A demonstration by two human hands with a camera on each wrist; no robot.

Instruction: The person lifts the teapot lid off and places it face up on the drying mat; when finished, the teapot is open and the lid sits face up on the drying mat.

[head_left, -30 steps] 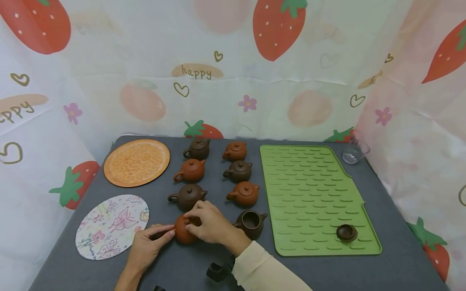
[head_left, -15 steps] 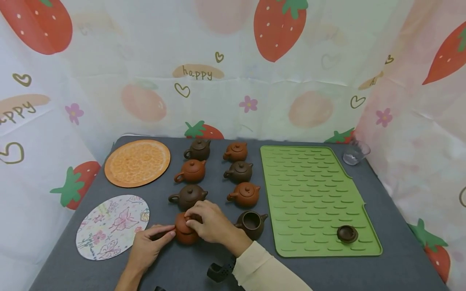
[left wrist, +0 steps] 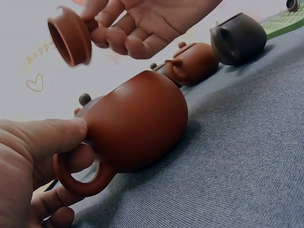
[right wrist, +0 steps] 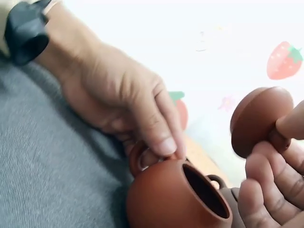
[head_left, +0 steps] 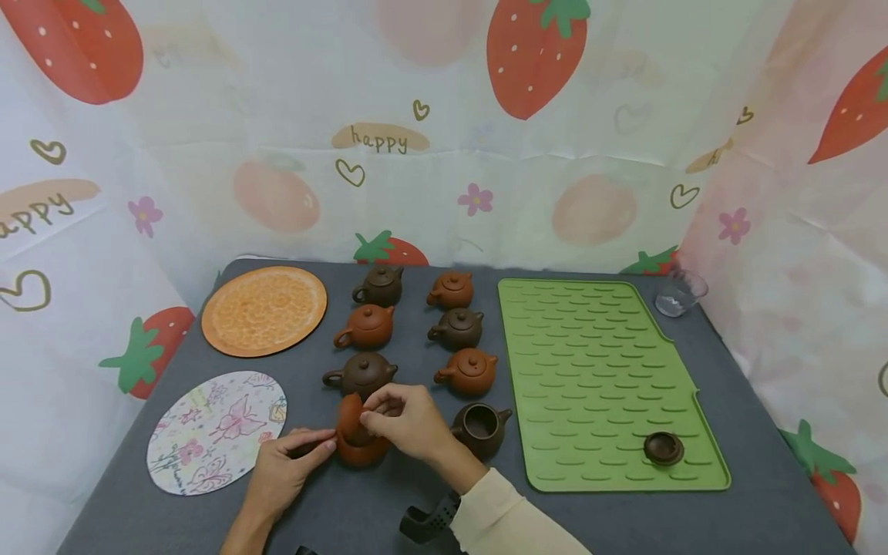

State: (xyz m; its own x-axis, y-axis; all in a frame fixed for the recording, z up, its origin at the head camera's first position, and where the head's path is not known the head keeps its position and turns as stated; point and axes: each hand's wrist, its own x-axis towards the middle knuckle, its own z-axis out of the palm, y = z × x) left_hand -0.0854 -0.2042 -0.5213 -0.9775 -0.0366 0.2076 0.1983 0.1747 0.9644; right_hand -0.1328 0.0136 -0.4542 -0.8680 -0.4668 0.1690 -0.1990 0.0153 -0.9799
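A reddish-brown clay teapot (left wrist: 142, 123) stands on the grey cloth, its top uncovered. My left hand (head_left: 280, 466) pinches its loop handle (left wrist: 80, 183) between thumb and fingers. Held by its knob in my right hand (head_left: 409, 428), the matching lid (right wrist: 259, 118) hangs tilted above the pot, apart from the rim. In the right wrist view the pot's dark opening (right wrist: 206, 192) shows. Just right of my right hand stands a dark brown teapot (head_left: 482, 447) without a lid. Behind the red pot is a lidded dark teapot (head_left: 364, 375).
Several more red and dark lidded teapots (head_left: 472, 374) stand in two columns. Right of them lies a green mat (head_left: 590, 370) bearing a small dark lid (head_left: 664, 449). A glass pitcher (head_left: 680, 293) is far right; an orange round mat (head_left: 264, 312) and a butterfly-patterned mat (head_left: 215, 432) lie left.
My right hand has lifted the red lid off the teapot and tilted it, moving slightly right. My left hand keeps its hold on the handle.
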